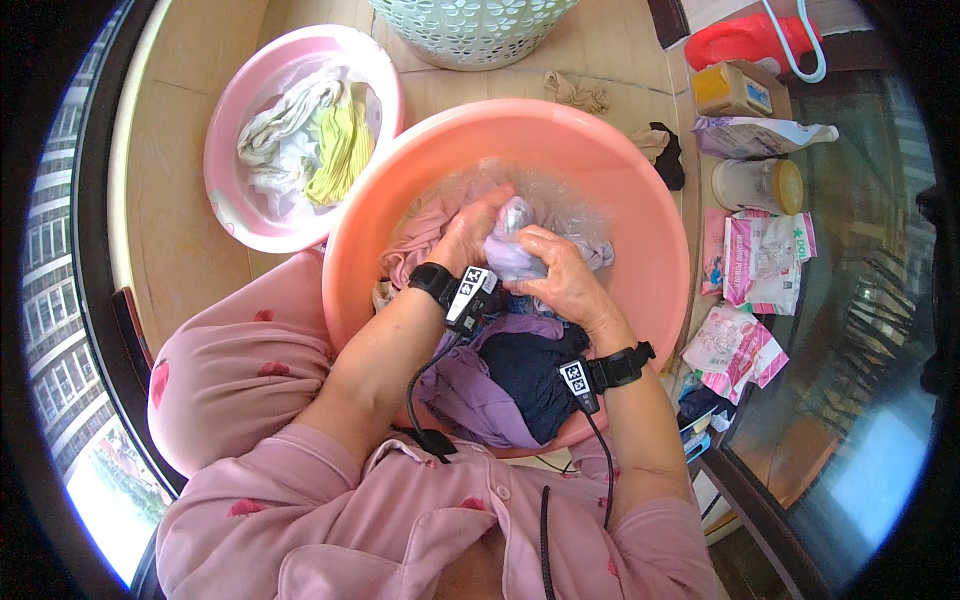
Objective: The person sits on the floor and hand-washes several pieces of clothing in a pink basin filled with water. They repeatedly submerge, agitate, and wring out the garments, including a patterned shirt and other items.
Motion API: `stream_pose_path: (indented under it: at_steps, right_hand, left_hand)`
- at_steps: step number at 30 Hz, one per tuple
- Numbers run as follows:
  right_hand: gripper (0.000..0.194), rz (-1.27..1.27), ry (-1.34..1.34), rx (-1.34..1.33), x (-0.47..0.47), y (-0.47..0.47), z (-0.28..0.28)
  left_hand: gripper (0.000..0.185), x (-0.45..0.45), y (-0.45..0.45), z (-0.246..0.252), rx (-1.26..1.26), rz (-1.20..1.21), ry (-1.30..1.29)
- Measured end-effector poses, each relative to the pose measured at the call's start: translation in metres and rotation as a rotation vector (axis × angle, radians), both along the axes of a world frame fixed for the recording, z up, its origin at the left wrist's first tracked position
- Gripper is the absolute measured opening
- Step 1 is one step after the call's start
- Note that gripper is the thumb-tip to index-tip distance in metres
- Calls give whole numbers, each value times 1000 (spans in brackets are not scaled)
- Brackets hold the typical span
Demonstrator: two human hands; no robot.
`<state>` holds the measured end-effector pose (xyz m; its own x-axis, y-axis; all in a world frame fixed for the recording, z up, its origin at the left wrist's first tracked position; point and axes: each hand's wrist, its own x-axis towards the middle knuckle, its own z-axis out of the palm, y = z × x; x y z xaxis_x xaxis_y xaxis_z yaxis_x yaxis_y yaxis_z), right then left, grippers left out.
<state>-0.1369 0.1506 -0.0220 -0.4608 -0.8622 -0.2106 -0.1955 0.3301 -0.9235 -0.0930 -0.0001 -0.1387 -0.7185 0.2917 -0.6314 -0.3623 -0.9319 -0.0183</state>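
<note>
A large orange-pink plastic basin point(652, 300) holds soapy water and clothes. Over its middle, my left hand point(476, 229) lies against a bunched pale lilac cloth point(510, 251), palm turned towards it. My right hand point(559, 274) grips the same wet cloth from the right, fingers curled over it. Pink fabric point(420, 236) lies in the water left of my hands. Nearer my body, a purple garment point(472, 405) and a dark navy cloth point(532, 375) rest inside the basin's near side. The undersides of both hands are partly hidden.
A smaller pink basin point(225, 180) with white and yellow-green cloths stands at upper left. A pale green perforated basket point(480, 37) is beyond. Small cloths point(577, 94) lie on the tiles. Along the right stand a lidded jar point(754, 185), washing powder bags point(765, 262) and a red bottle point(750, 45).
</note>
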Motion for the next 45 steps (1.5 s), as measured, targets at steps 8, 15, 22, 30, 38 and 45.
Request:
stream_pose_path:
  at_steps: [8,15,22,30,38,45]
  right_hand:
    - [32,-502,149,192,2,-10,-32]
    - [28,-455,458,566,-26,26,-77]
    - [23,-611,589,610,-17,35,-94]
    - [33,-225,672,760,-13,44,-119]
    - [44,-361,382,308,-30,38,-1]
    - [43,-385,476,196,46,35,129]
  left_hand:
    - [25,-1,32,18,-360,1,12]
    - [25,-12,57,64,-1009,-235,31]
    - [47,7,28,5,-1814,-9,54]
    - [49,16,14,-14,-1505,-527,-27]
    - [73,33,51,93,-319,-120,-157]
    - [70,49,82,113,154,102,121]
